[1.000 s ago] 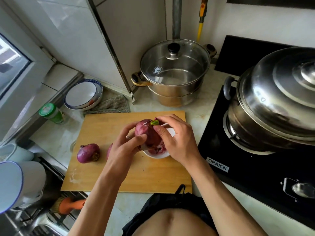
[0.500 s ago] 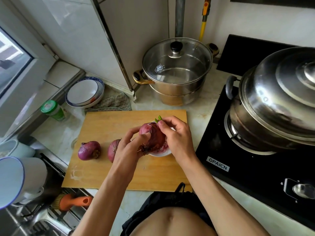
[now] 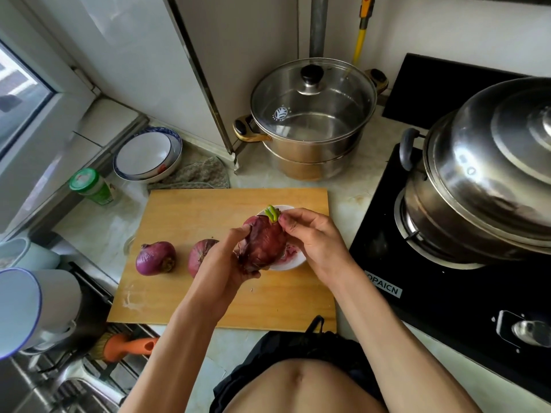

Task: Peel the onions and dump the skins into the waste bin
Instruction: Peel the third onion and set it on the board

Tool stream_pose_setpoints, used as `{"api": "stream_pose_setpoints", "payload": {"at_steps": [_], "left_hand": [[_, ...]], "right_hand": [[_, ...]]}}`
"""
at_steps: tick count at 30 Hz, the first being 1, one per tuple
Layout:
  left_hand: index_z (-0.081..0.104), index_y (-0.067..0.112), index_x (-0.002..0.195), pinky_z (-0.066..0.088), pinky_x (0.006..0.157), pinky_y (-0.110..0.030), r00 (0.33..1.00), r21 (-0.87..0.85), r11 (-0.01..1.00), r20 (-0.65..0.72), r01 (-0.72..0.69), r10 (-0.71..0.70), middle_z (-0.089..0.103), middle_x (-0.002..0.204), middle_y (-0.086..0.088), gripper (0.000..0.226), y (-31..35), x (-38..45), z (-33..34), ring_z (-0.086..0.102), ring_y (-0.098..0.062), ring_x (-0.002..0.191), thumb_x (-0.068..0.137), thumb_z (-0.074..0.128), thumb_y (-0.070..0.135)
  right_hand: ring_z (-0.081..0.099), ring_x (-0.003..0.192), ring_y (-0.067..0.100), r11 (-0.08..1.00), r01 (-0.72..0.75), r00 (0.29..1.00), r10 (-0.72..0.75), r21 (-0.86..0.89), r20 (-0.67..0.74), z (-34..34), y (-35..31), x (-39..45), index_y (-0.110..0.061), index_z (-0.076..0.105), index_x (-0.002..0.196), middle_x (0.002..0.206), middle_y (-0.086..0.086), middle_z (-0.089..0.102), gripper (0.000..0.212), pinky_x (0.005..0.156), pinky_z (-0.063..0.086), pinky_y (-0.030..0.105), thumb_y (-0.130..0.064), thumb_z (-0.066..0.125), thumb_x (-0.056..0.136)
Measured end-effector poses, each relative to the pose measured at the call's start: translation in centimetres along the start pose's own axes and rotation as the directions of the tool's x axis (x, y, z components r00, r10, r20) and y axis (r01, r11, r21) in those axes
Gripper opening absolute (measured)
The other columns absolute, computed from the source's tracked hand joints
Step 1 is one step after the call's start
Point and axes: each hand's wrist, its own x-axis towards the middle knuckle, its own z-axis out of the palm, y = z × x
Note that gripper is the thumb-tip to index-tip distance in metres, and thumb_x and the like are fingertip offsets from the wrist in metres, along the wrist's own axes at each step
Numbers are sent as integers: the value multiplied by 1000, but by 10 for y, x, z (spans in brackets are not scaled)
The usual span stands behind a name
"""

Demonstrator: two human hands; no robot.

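Left hand grips a sprouting red onion from below and the side, fingers curled round it, held up above the wooden cutting board. Right hand is at the top of the same onion – fingertips pinched together on the skin just beside the green sprout. The dark outer skin is still on and looks loose and wrinkled. Directly behind and under the onion sits a small white bowl on the board, mostly hidden by both hands; pinkish bits show in it, can't tell what exactly. Two more unpeeled red onions lie on the board to the left: one in the open, the other partly covered by the left wrist. Around the board – a glass-lidded steel pot behind it, a grey cloth and stacked blue-rimmed bowls at back left, a green-capped jar near the window sill. To the right a black gas hob carrying a large lidded steel pot. Lower left: white enamel mugs and an orange-handled brush by the sink edge.
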Motion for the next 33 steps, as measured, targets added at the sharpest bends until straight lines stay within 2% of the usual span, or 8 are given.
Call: {"api": "stream_pose_setpoints", "payload": {"at_steps": [2, 4, 8, 17, 19, 21, 25, 33], "left_hand": [[71, 10, 110, 49, 60, -30, 1000, -13, 1000, 23, 7, -7, 70, 90, -12, 39, 2, -1, 1, 62, -24, 74, 85, 66, 39], [70, 9, 111, 49, 61, -30, 999, -6, 1000, 29, 16, -16, 71, 89, -10, 38, 2, -1, 2, 63, -24, 74, 87, 59, 38], [70, 14, 110, 50, 67, -31, 999, 12, 1000, 27, 16, -16, 74, 91, -5, 28, 0, 0, 4, 65, -20, 79, 102, 48, 29], [71, 11, 122, 54, 75, -33, 1000, -7, 1000, -25, 9, -9, 73, 118, -16, 35, -3, 1, 13, 69, -21, 95, 100, 56, 33], [71, 10, 122, 54, 75, -33, 1000, -21, 1000, -23, 14, -14, 74, 115, -16, 35, -4, 1, 14, 69, -21, 94, 102, 53, 32], [71, 13, 117, 52, 73, -31, 1000, -36, 999, -12, 18, -18, 76, 103, -9, 32, -3, 0, 15, 70, -17, 86, 103, 49, 30], [70, 14, 110, 50, 70, -30, 999, -86, 996, 11, 39, -38, 76, 91, -3, 27, 1, -2, 15, 68, -14, 78, 100, 50, 30], [65, 10, 125, 55, 58, -26, 995, -196, 976, 42, 99, -93, 71, 95, -6, 55, 1, -2, 11, 68, -15, 74, 79, 63, 41]], "right_hand": [[66, 88, 17, 1000, -13, 1000, 13, 11, -4, 0, 0, 0, -21, 80, 76, 82, 0, 73, 8, 81, 54, 32, -26, 76, 72], [67, 78, 14, 998, -42, 998, 44, 53, -42, 2, -2, 1, -17, 77, 76, 77, 1, 72, 2, 71, 54, 25, -16, 75, 76], [69, 66, 12, 981, -84, 985, 109, 175, -134, 6, -3, 1, -8, 73, 78, 71, 4, 72, 16, 58, 52, 19, 4, 66, 85], [71, 86, 27, 917, -132, 946, 229, 376, -228, 13, 4, 3, -6, 76, 88, 94, 15, 75, 11, 79, 58, 38, -2, 70, 80], [70, 89, 29, 909, -139, 948, 237, 393, -212, 14, 3, 4, -6, 76, 89, 97, 17, 74, 17, 82, 58, 41, -7, 73, 72], [70, 89, 29, 907, -145, 958, 228, 395, -174, 13, 2, 3, -5, 75, 90, 95, 17, 73, 22, 81, 58, 40, -10, 74, 68], [72, 70, 17, 924, -128, 967, 196, 361, -160, 11, -2, 1, -5, 73, 85, 78, 8, 75, 10, 62, 57, 28, 1, 65, 87], [71, 78, 18, 988, -27, 964, 66, 152, -258, 15, -4, -2, -15, 77, 73, 79, 6, 76, 19, 72, 58, 30, -2, 72, 85]]}}
